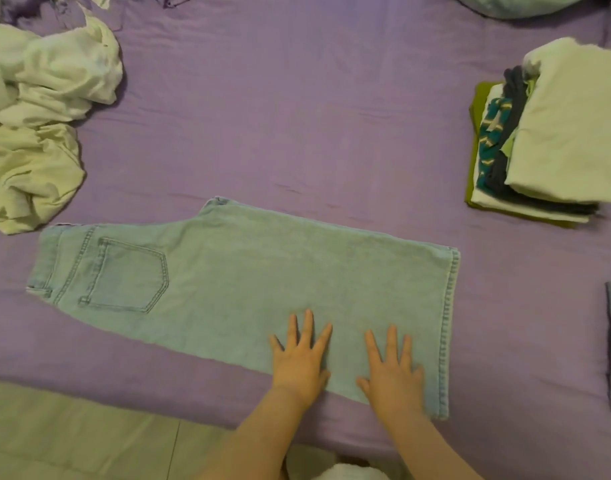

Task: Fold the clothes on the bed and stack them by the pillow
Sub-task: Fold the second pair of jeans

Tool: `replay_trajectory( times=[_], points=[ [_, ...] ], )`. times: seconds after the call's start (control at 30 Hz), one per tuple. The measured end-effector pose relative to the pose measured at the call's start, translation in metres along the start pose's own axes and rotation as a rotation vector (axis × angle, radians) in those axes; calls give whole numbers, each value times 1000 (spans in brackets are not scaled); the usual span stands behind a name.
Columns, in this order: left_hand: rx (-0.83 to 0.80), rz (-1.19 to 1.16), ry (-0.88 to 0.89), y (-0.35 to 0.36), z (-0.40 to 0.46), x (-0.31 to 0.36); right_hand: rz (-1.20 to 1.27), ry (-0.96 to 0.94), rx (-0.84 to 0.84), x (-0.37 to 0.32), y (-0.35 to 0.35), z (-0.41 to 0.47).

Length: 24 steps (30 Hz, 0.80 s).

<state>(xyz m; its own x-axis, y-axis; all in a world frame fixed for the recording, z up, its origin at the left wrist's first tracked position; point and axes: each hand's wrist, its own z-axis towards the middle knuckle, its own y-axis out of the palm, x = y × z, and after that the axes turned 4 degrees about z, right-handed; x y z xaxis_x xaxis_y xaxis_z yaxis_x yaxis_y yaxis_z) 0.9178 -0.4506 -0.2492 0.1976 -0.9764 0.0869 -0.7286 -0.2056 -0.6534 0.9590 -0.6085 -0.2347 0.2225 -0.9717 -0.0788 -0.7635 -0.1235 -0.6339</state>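
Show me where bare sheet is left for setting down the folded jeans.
Widest bare sheet: above the jeans, between the white pile and the stack. A narrower patch lies below the stack, right of the hem. The left and right edges are crowded.

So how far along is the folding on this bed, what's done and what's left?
Done: a stack of folded clothes sits at the right of the purple bed. In hand: the light denim jeans lie flat, apparently folded in half, with the left hand and right hand pressing the leg end, fingers spread. Left: folding the jeans down and stacking them, then the crumpled pale clothes on the left.
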Motion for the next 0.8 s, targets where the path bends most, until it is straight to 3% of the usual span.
replay_trajectory(
  times=[0.23, 0.63, 0.8],
  points=[
    [66, -52, -189, -12, -17, -71, -96, -253, -33, -70, -21, 2],
    [248, -10, -199, -19, -25, -316, -97, -360, 5, -289, -16, 43],
    [388, -38, -403, -43, -20, -413, -73, -402, 84, -380, -18, 61]
  ],
)
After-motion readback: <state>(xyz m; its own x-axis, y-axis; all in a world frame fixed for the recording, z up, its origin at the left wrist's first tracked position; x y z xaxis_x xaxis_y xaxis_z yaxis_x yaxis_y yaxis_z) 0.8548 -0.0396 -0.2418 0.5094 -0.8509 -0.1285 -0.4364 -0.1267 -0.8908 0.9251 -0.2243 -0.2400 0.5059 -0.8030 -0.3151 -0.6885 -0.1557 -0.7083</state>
